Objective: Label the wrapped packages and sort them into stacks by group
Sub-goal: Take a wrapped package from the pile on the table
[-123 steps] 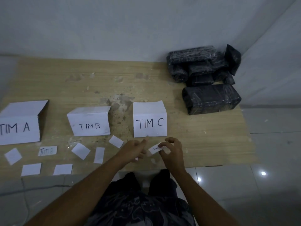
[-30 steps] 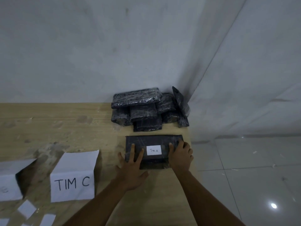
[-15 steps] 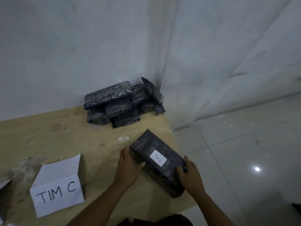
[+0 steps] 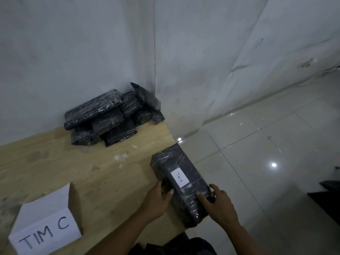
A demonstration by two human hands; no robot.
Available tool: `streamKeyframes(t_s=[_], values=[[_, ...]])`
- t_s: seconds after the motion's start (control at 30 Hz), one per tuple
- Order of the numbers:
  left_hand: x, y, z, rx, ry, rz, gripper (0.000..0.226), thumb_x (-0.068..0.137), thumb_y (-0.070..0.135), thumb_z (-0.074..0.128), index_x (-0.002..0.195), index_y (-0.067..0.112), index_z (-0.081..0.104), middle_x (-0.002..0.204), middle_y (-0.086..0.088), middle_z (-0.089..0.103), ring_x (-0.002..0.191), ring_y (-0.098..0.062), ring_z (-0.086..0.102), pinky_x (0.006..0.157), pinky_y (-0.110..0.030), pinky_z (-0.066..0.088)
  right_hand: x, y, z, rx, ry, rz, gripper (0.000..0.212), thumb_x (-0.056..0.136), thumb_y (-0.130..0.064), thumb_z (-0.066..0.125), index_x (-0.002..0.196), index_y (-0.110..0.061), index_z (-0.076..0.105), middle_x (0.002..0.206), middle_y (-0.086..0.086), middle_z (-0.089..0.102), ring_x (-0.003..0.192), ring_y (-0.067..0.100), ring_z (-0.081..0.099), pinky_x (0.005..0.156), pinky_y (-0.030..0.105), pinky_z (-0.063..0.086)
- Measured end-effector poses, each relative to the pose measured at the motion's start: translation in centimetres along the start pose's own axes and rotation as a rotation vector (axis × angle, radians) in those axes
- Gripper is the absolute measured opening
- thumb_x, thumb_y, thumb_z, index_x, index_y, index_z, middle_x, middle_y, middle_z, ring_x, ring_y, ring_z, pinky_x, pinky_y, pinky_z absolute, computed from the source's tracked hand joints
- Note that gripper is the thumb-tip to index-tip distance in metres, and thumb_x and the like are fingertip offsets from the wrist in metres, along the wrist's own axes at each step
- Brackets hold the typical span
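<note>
A long black wrapped package [image 4: 181, 183] lies turned lengthwise at the table's right edge, partly overhanging the floor. A white label reading "TIM A" [image 4: 179, 177] is stuck on its top. My left hand [image 4: 159, 198] grips its left side. My right hand [image 4: 218, 205] grips its near right end, fingers on top. A heap of several black wrapped packages [image 4: 110, 116] sits in the far corner against the wall. A folded white sign reading "TIM C" [image 4: 46, 230] stands at the near left.
The wooden table [image 4: 73, 162] ends just right of the held package, with white tiled floor [image 4: 266, 162] beyond. White walls meet in a corner behind the heap. A dark object [image 4: 329, 194] lies on the floor at far right.
A label went from my hands onto the package. Both hands then took the package and swung it from crosswise to lengthwise, toward the right edge. My view has turned right.
</note>
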State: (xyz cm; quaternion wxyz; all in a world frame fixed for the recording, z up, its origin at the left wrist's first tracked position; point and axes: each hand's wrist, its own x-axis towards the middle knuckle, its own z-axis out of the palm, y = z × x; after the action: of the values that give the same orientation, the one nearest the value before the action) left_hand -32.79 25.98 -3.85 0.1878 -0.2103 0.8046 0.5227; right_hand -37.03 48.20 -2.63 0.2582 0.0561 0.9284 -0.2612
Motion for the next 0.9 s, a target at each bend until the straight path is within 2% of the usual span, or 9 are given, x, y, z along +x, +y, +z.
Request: streamKeyframes(t_s=[0.1, 0.2, 0.3, 0.43, 0.57, 0.67, 0.73, 0.8, 0.9], values=[[0.1, 0.0, -0.2, 0.013, -0.004, 0.011, 0.055, 0.092, 0.041, 0.057, 0.140, 0.020, 0.040, 0.136, 0.002, 0.056, 0.117, -0.013, 0.058, 0.096, -0.024, 0.045, 0.3, 0.1, -0.7, -0.088, -0.034, 0.010, 0.108, 0.058, -0.096, 0.036, 0.142, -0.029, 0.034, 0.129, 0.006, 0.057, 0.108, 0.021, 0.061, 0.088, 0.040, 0.054], [0.3, -0.1, -0.8, 0.042, 0.006, -0.010, 0.054, 0.092, 0.041, 0.056, 0.138, 0.016, 0.042, 0.136, -0.002, 0.055, 0.118, -0.017, 0.058, 0.096, -0.026, 0.046, 0.7, -0.5, -1.5, -0.224, -0.017, -0.008, 0.112, 0.057, -0.100, 0.022, 0.144, -0.028, 0.033, 0.126, 0.005, 0.062, 0.104, 0.020, 0.064, 0.086, 0.040, 0.054], [0.6, -0.2, -1.8, 0.084, 0.037, -0.011, 0.047, 0.093, 0.041, 0.054, 0.130, 0.014, 0.047, 0.133, -0.005, 0.056, 0.116, -0.018, 0.057, 0.092, -0.025, 0.045, 1.0, -1.9, -2.3, -0.344, 0.052, -0.015, 0.101, 0.068, -0.092, 0.020, 0.143, -0.027, 0.035, 0.130, 0.006, 0.059, 0.109, 0.022, 0.062, 0.089, 0.040, 0.050], [1.2, -0.4, -3.7, 0.033, 0.117, -0.040, 0.045, 0.093, 0.038, 0.056, 0.129, 0.013, 0.047, 0.132, -0.007, 0.056, 0.113, -0.017, 0.058, 0.086, -0.022, 0.043, 2.1, -4.9, -2.6, -0.314, 0.148, -0.076, 0.078, 0.083, -0.077, 0.033, 0.137, -0.022, 0.041, 0.129, 0.005, 0.057, 0.107, 0.022, 0.062, 0.085, 0.036, 0.049], [2.2, -0.7, -6.7, 0.006, 0.197, -0.090, 0.041, 0.093, 0.034, 0.057, 0.128, 0.015, 0.047, 0.127, -0.004, 0.057, 0.105, -0.014, 0.056, 0.086, -0.025, 0.044, 3.8, -9.3, -1.6, -0.155, 0.145, -0.230, 0.045, 0.092, -0.053, 0.049, 0.120, -0.019, 0.052, 0.106, 0.003, 0.061, 0.086, 0.016, 0.060, 0.068, 0.026, 0.045], [3.0, -0.8, -9.2, -0.034, 0.256, -0.119, 0.041, 0.093, 0.036, 0.057, 0.127, 0.016, 0.048, 0.121, -0.002, 0.058, 0.107, -0.017, 0.057, 0.086, -0.027, 0.046, 5.3, -13.3, -0.5, -0.054, 0.118, -0.360, 0.025, 0.093, -0.042, 0.053, 0.100, -0.018, 0.055, 0.087, 0.000, 0.057, 0.079, 0.018, 0.059, 0.059, 0.026, 0.040], [3.6, -0.6, -10.7, -0.073, 0.301, -0.129, 0.040, 0.092, 0.036, 0.057, 0.126, 0.015, 0.049, 0.118, -0.002, 0.058, 0.106, -0.017, 0.058, 0.083, -0.027, 0.045, 6.4, -16.1, 0.3, 0.009, 0.063, -0.404, 0.025, 0.092, -0.039, 0.054, 0.104, -0.018, 0.056, 0.092, 0.001, 0.062, 0.085, 0.021, 0.061, 0.066, 0.029, 0.046], [4.2, -0.3, -12.3, -0.113, 0.357, -0.138, 0.038, 0.092, 0.036, 0.057, 0.123, 0.015, 0.051, 0.116, -0.001, 0.058, 0.103, -0.018, 0.058, 0.080, -0.027, 0.046, 7.5, -18.9, 1.3, 0.037, 0.027, -0.412, 0.033, 0.092, -0.041, 0.055, 0.115, -0.018, 0.056, 0.099, 0.001, 0.064, 0.091, 0.020, 0.062, 0.075, 0.031, 0.051], [5.2, -0.1, -14.8, -0.146, 0.436, -0.133, 0.028, 0.093, 0.033, 0.058, 0.115, 0.017, 0.052, 0.112, -0.001, 0.058, 0.102, -0.018, 0.059, 0.081, -0.029, 0.047, 8.7, -23.0, 2.8, 0.134, 0.010, -0.435, 0.033, 0.091, -0.038, 0.058, 0.115, -0.015, 0.055, 0.102, 0.002, 0.065, 0.087, 0.018, 0.061, 0.071, 0.027, 0.048]])
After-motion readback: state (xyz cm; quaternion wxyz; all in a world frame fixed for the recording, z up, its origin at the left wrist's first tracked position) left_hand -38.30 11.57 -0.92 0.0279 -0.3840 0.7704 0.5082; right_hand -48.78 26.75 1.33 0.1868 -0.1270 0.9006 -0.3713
